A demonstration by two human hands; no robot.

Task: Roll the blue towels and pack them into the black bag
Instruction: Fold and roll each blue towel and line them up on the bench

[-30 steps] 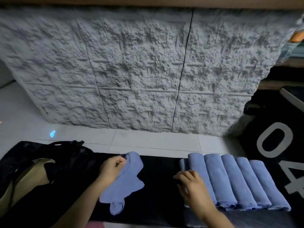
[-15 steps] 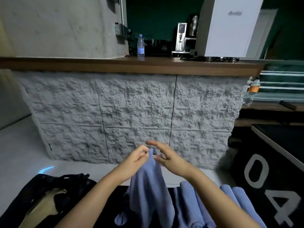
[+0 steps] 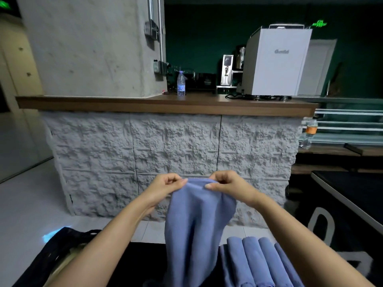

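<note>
An unrolled blue towel [image 3: 194, 228] hangs in the air in front of me, held by its top edge. My left hand [image 3: 165, 186] pinches the top left corner and my right hand [image 3: 228, 184] pinches the top right part. Both hands are raised at the height of the stone counter front. Several rolled blue towels [image 3: 257, 259] lie side by side at the bottom right, on a black surface. The black bag [image 3: 62, 245] lies at the bottom left, partly hidden by my left forearm, with a tan lining showing at its mouth.
A grey stone-faced counter [image 3: 176, 158] with a wooden top stands close ahead. On it are a water bottle [image 3: 181, 83] and a white machine [image 3: 273, 63]. A black mat with white numerals [image 3: 321, 220] lies on the right, and white floor tiles on the left.
The towel has been lifted off the black surface into the air. My right hand left the rolled towels and took hold of its top edge. The view tilted upward.
</note>
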